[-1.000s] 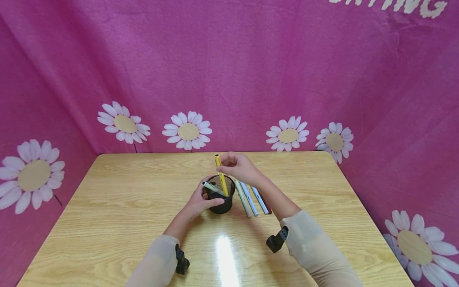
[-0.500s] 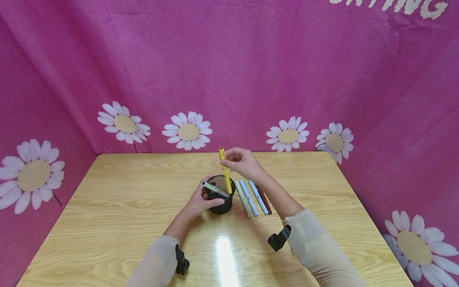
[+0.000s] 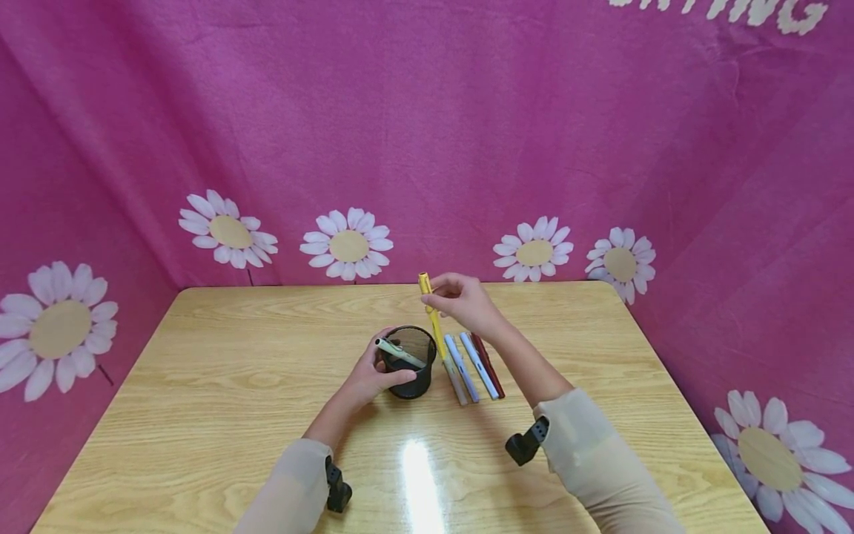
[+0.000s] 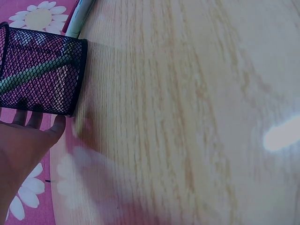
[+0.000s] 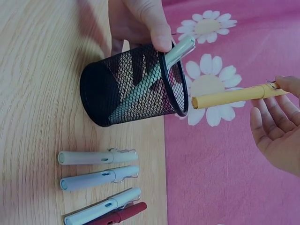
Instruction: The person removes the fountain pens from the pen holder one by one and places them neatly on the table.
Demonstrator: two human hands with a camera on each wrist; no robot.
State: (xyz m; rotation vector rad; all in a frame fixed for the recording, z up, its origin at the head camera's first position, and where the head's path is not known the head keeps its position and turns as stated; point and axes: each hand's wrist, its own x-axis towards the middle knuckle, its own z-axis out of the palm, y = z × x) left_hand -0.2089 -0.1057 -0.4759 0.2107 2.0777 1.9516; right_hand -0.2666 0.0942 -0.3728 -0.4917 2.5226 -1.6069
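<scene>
My left hand [image 3: 365,380] holds a black mesh pen cup [image 3: 419,386] from its left side, thumb in front. Inside the cup a pale green pen [image 5: 140,89] leans, its capped end sticking out past the rim. My right hand [image 3: 468,305] pinches a yellow pen [image 5: 229,97] near its clip, between thumb and fingers. The yellow pen is apart from the cup; in the right wrist view its lower end is beyond the rim. In the left wrist view, fingertips of my left hand [image 4: 28,140] touch the mesh wall.
Right of the cup, pens lie side by side on the wooden table [image 3: 233,386]: a pale green one [image 5: 93,158], two light blue ones [image 5: 89,181] and a dark red one [image 5: 124,214]. A pink cloth with daisies [image 3: 427,148] hangs around the table.
My right hand has lifted the yellow pen out of the cup and moved it right, over the near-side row of pens. My left hand and the cup have stayed in place.
</scene>
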